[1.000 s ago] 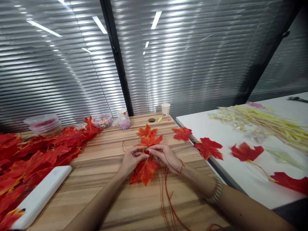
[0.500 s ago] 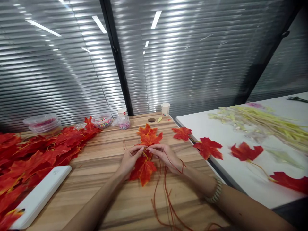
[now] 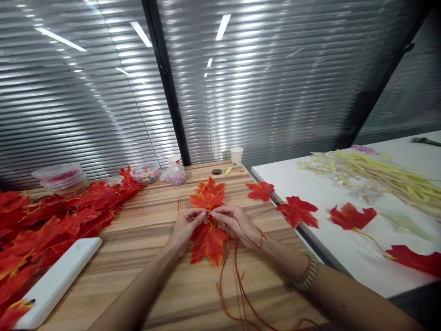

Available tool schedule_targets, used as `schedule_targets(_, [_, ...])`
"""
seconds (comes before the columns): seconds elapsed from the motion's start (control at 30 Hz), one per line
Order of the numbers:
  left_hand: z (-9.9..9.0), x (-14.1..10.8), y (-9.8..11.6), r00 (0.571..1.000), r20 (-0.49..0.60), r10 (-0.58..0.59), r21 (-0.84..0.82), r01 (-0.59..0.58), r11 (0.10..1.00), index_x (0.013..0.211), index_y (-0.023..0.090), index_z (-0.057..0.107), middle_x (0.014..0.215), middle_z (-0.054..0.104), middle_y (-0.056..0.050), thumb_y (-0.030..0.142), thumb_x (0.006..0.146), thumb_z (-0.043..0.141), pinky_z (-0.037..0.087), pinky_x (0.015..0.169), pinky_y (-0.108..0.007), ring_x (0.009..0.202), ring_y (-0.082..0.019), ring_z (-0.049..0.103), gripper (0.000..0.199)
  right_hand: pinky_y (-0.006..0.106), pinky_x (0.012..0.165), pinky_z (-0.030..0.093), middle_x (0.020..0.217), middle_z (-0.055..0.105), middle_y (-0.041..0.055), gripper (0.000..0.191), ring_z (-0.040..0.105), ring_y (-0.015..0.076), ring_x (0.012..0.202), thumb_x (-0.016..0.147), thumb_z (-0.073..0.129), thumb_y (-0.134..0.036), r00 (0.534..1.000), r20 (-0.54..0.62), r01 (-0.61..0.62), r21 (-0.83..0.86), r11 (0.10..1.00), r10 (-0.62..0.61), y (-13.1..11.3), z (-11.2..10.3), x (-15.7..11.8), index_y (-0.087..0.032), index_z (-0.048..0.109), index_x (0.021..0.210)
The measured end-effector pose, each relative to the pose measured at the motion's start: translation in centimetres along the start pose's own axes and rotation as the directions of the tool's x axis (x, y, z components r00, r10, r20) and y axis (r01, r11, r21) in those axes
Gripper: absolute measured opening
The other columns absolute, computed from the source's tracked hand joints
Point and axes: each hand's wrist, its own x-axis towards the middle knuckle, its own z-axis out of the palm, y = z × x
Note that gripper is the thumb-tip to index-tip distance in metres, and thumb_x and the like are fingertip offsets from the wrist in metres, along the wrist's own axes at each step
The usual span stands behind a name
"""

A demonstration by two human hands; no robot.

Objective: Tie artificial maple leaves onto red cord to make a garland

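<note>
My left hand (image 3: 186,228) is closed in a pinch at the yellow stems of red-orange artificial maple leaves. Fingertip to fingertip with it, my right hand (image 3: 237,224) is also pinched, on a thin red cord (image 3: 223,271) that crosses its back and wrist. One maple leaf (image 3: 208,198) points away above the fingers, overlapping another leaf behind it. Below the fingers hangs a lower maple leaf (image 3: 209,244). Loose strands of the cord trail down the wooden table (image 3: 155,276). The exact joint between the fingertips is too small to make out.
At left lies a heap of red leaves (image 3: 69,216) beside a white oblong device (image 3: 62,280). Bead tubs (image 3: 146,174) and a paper cup (image 3: 236,156) stand at the back. More leaves (image 3: 298,211) stretch right onto a white table (image 3: 330,266) with yellow stems (image 3: 379,174).
The leaves at my fingers have turned: the upper one shifted left and the lower one right. Both hands stay nearly in place, still pinched together.
</note>
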Motion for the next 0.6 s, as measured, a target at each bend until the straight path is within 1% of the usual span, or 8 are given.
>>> schedule_targets(0.1, [0.08,-0.04,0.03,1.0,-0.018,0.0,-0.021,0.0,1.0,0.078,0.013,0.066,0.07,0.065,-0.004,0.032,0.06,0.073,0.045,0.062,-0.022,0.062,-0.012,0.057,0.027,0.027,0.066,0.042,0.077,0.061,0.0046,0.031,0.054,0.0144,0.072,0.068,0.064,-0.041,1.0,-0.003,0.007,-0.008,1.0,-0.007,-0.28,0.14,-0.05,-0.014,0.067,0.081])
schedule_targets(0.23, [0.17,-0.08,0.11,0.999,-0.031,0.011,-0.019,-0.011,1.0,0.08,0.013,0.065,0.072,0.066,-0.004,0.033,0.06,0.072,0.045,0.062,-0.023,0.063,-0.012,0.057,0.03,0.028,0.068,0.044,0.078,0.062,0.005,0.032,0.055,0.0159,0.074,0.067,0.064,-0.043,0.999,-0.004,0.048,-0.031,0.998,-0.048,-0.47,0.16,-0.07,-0.014,0.068,0.081])
schedule_targets(0.33, [0.17,-0.03,0.12,0.998,-0.041,0.044,0.039,-0.042,0.998,0.082,0.014,0.066,0.075,0.066,-0.004,0.033,0.061,0.071,0.045,0.063,-0.023,0.064,-0.012,0.058,0.029,0.029,0.069,0.045,0.08,0.063,0.0056,0.033,0.056,0.0169,0.077,0.067,0.063,-0.043,0.999,0.005,0.047,-0.04,0.998,-0.047,-0.35,0.07,-0.06,-0.014,0.068,0.083])
schedule_targets(0.5, [0.25,-0.02,0.25,0.992,0.013,0.126,0.147,-0.126,0.981,0.084,0.015,0.067,0.085,0.068,-0.006,0.033,0.065,0.068,0.045,0.067,-0.023,0.073,-0.014,0.059,0.026,0.029,0.07,0.047,0.082,0.063,0.0061,0.032,0.056,0.0172,0.079,0.067,0.064,-0.042,0.999,0.002,0.047,-0.014,0.999,-0.047,-0.23,0.04,-0.13,-0.014,0.067,0.083])
schedule_targets(0.6, [0.22,-0.03,0.25,0.989,0.025,0.148,0.176,-0.15,0.973,0.086,0.015,0.067,0.084,0.067,-0.006,0.032,0.068,0.065,0.045,0.066,-0.023,0.069,-0.014,0.059,0.025,0.03,0.07,0.047,0.081,0.063,0.0056,0.03,0.056,0.0166,0.078,0.069,0.063,-0.039,0.999,0.014,0.053,0.012,0.999,-0.053,-0.34,0.13,-0.19,-0.013,0.067,0.083])
